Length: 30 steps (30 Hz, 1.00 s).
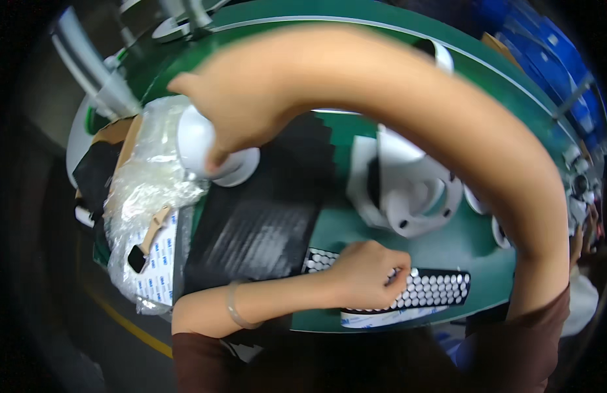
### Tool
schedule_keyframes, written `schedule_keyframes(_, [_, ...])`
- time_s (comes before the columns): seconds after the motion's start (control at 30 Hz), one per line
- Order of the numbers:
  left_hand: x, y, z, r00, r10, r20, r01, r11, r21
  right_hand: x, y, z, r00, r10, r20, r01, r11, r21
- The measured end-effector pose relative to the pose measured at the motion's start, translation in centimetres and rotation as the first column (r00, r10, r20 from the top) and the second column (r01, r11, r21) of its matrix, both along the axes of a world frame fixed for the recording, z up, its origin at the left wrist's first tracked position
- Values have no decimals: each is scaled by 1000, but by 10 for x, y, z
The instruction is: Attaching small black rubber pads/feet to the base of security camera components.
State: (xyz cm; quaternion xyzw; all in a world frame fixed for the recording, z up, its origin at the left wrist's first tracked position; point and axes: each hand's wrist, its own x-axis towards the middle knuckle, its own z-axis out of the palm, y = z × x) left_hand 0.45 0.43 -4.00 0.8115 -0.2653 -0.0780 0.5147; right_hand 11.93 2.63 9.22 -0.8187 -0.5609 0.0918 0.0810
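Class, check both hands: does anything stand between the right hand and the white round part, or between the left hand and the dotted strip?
Nothing visible does. The right hand overlaps the white round part, though blur hides its grip; the left hand is directly over the dotted strip.

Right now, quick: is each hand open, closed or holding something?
Left hand: curled closed at the black sheet of white round pads; anything held is hidden.
Right hand: blurred, over a white rounded part; grip cannot be told.
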Motion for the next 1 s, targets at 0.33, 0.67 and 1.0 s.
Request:
schedule_keyframes(0.33, [-5,-6,24,970,38,241,-6,991,-132,-108,-235,-34,868,-436,-238,480,859,175])
schedule_keyframes(0.67, [-9,-13,32,997,73,16,-74,996,42,-116,-233,-79,860,-455,-231,508,729,458])
schedule_keyframes(1.0, [-4,-8,37,994,81,-77,-73,993,92,-108,-223,-92,906,-414,-94,386,713,585])
